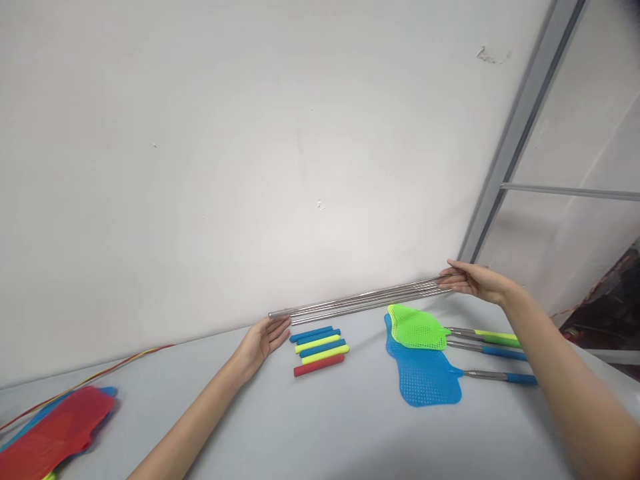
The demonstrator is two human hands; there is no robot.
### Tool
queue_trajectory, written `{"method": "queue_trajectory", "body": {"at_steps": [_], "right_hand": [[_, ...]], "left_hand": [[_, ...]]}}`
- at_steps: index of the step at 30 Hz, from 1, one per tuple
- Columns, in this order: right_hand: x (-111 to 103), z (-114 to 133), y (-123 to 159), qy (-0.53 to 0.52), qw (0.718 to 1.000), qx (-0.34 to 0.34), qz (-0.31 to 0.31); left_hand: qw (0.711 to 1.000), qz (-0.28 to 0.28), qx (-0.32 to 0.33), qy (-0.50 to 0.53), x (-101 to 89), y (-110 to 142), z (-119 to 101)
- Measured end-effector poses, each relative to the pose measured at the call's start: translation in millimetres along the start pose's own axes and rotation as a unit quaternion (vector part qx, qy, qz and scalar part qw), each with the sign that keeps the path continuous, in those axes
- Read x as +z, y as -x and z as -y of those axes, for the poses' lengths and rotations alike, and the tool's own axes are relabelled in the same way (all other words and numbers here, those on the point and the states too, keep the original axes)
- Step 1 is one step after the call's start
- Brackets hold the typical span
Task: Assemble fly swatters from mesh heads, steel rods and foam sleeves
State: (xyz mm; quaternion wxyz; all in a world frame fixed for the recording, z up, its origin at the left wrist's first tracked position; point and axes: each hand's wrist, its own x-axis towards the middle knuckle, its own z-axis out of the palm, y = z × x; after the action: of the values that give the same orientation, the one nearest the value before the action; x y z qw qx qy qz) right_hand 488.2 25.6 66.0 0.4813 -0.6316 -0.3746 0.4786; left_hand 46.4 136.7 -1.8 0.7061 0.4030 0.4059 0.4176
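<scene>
Several thin metal rods [360, 302] lie side by side along the wall at the back of the table. My left hand [261, 345] is at their left end, fingers stretched out and touching or nearly touching the tips. At the opposite end, my right hand [473, 281] has its fingers extended beside the rod ends, thumb raised; whether it touches them is hard to see. In front of the rods sits a row of blue, yellow and red grip sleeves, with the red sleeve [319, 365] nearest. A green fly swatter [419, 328] overlaps blue fly swatters [430, 380] below my right hand.
Red and blue swatter heads [63, 423] are stacked at the left front, with a thin red and yellow strip [113, 368] behind them. A white wall [250, 167] rises at the table's back. A grey metal frame post [520, 127] stands at the right.
</scene>
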Motion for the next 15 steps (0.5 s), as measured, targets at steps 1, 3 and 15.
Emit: {"method": "queue_trajectory", "body": {"at_steps": [1,3,15], "right_hand": [[1,2,0,-0.003,1.000,-0.004,-0.003],[3,6,0,-0.007,1.000,-0.012,-0.011],[29,13,4,0.005,1.000,-0.021,0.002]], "left_hand": [[1.000,0.000,0.003,-0.001,0.5,1,0],[1.000,0.001,0.010,-0.005,2.7,5,-1],[0.972,0.116,0.103,-0.179,25.0,62,-87]]}}
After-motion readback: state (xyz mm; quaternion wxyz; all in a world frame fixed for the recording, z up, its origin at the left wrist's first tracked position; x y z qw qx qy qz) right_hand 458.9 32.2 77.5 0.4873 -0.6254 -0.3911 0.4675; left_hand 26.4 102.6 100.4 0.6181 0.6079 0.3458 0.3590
